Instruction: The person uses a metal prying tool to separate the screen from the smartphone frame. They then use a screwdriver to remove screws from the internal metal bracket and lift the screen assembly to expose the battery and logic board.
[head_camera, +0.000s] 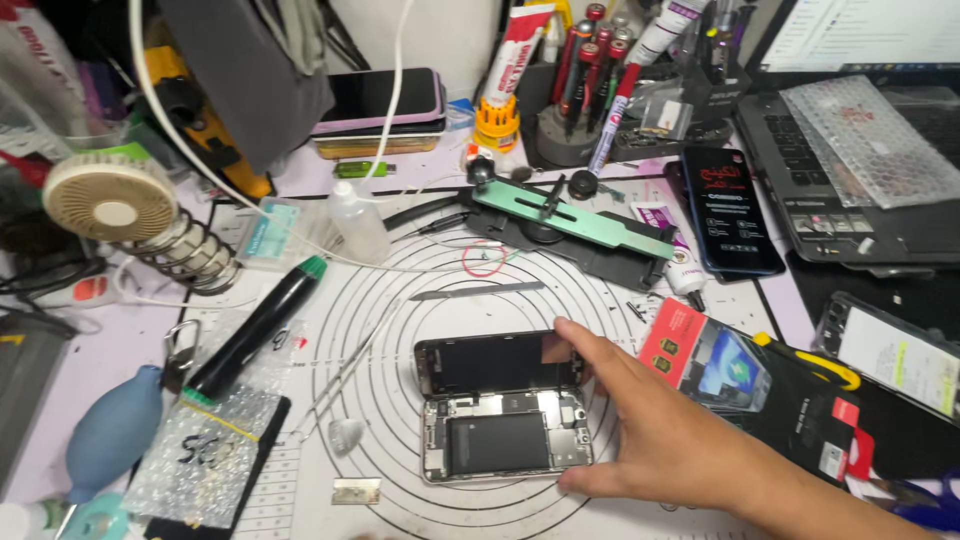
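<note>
An opened smartphone lies in the middle of the white work mat (380, 300). Its dark screen half (490, 362) is folded back above the body (505, 435), which shows a black battery and circuit parts. My right hand (650, 425) reaches in from the lower right, fingers spread. The index fingertip touches the screen's right edge and the thumb rests at the body's lower right corner. My left hand is out of view.
A green and black clamp jig (575, 225) lies above the phone, a thin metal pry tool (478, 291) between them. A black pen-shaped tool (258, 325), blue air blower (115, 430), small razor blade (356, 490), laptop (860, 190) and boxed phone parts (705, 362) surround the mat.
</note>
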